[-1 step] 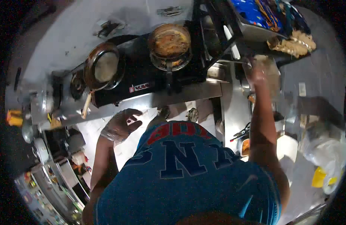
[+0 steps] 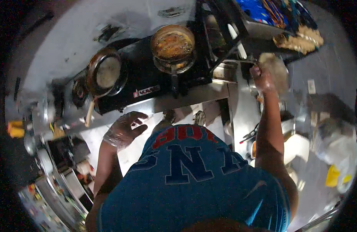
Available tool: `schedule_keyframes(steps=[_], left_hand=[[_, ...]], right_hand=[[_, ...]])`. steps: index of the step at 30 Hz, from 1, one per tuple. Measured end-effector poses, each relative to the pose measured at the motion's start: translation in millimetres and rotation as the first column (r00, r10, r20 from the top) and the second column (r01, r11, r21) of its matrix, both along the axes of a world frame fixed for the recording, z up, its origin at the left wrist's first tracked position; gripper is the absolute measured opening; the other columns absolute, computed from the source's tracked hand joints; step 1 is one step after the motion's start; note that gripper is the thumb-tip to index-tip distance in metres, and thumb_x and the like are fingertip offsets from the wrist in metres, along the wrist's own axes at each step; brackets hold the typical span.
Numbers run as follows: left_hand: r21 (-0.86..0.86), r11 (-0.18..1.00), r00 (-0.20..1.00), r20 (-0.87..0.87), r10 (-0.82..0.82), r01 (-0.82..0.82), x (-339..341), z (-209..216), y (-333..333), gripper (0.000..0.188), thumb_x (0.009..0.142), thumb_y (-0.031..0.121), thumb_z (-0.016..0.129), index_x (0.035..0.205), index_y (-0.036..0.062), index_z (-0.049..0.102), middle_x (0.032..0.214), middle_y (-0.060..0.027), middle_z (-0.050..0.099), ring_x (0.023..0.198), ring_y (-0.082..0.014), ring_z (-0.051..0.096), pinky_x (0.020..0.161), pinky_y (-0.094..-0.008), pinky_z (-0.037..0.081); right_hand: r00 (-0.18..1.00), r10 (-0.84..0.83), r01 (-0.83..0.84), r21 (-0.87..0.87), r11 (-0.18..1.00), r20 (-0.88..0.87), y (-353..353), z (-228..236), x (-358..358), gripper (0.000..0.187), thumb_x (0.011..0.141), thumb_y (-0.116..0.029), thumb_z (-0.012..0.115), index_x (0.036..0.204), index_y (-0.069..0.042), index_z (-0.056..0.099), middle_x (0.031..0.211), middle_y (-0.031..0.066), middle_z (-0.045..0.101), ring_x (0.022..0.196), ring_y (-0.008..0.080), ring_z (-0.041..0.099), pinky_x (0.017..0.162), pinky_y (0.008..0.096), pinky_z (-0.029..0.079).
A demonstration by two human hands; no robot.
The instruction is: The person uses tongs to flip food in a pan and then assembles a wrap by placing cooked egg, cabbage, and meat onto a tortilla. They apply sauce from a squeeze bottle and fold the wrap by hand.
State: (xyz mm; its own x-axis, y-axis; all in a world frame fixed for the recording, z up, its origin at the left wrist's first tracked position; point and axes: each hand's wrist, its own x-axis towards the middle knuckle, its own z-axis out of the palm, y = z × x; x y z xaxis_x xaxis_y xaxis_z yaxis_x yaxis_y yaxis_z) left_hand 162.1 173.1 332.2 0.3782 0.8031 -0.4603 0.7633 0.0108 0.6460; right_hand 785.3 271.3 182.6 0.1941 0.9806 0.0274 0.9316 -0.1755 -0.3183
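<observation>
My left hand (image 2: 125, 130), in a clear plastic glove, hovers in front of the stove's front edge. Its fingers are loosely bent and apart, with nothing in them. Out to the right, my gloved right hand (image 2: 263, 79) is closed beside a pale rounded thing (image 2: 279, 73) that I cannot identify. A thin metal rod (image 2: 240, 61) lies by its fingertips; whether the hand grips it is unclear. On the black stove (image 2: 136, 77), a pan (image 2: 173, 42) holds browned food in bubbling liquid. Left of it sits a dark pan (image 2: 108, 72) with a wooden handle (image 2: 90, 113).
A dark rack (image 2: 259, 31) holding a blue package stands at the back right. Metal containers (image 2: 224, 71) sit beside the stove. Clear plastic bags (image 2: 335, 143) and a yellow item (image 2: 333, 176) lie far right. Shelves with small items (image 2: 43, 197) run along the lower left.
The view has shifted very slightly. My right hand, blurred before, now shows more sharply with its fingers curled; my left hand has hardly moved.
</observation>
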Motion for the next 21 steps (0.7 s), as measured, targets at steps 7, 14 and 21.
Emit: schedule_keyframes(steps=[7,14,21], left_hand=[[0.018,0.935,0.906,0.240,-0.348,0.354,2,10,85,0.040,0.091,0.010,0.084,0.129,0.0076,0.071,0.123,-0.0104,0.076,0.110,-0.0224,0.074,0.095,-0.0389,0.059],[0.030,0.731,0.694,0.290,-0.659,0.681,48,3,109,0.038,0.096,0.020,0.079,0.130,0.0066,0.071,0.116,-0.0083,0.071,0.098,-0.0188,0.070,0.092,-0.0370,0.059],[0.128,0.444,0.398,0.277,-0.875,0.887,97,20,45,0.032,0.099,0.014,0.076,0.129,0.0040,0.071,0.122,-0.0057,0.069,0.105,-0.0146,0.066,0.099,-0.0316,0.053]], right_hand=[[0.734,-0.131,0.193,0.020,0.981,-0.666,-247,112,-194,0.061,0.101,-0.003,0.074,0.159,-0.009,0.057,0.108,0.0091,0.075,0.102,0.0187,0.069,0.094,0.0343,0.055],[0.790,0.248,0.072,0.487,0.871,-0.561,-335,235,-359,0.031,0.097,-0.030,0.081,0.112,-0.002,0.078,0.093,0.0117,0.077,0.080,0.0296,0.073,0.077,0.0430,0.058],[0.854,0.146,0.229,0.614,0.755,-0.499,-422,253,-455,0.031,0.097,-0.032,0.079,0.106,-0.003,0.078,0.094,0.0120,0.077,0.083,0.0295,0.072,0.079,0.0428,0.057]])
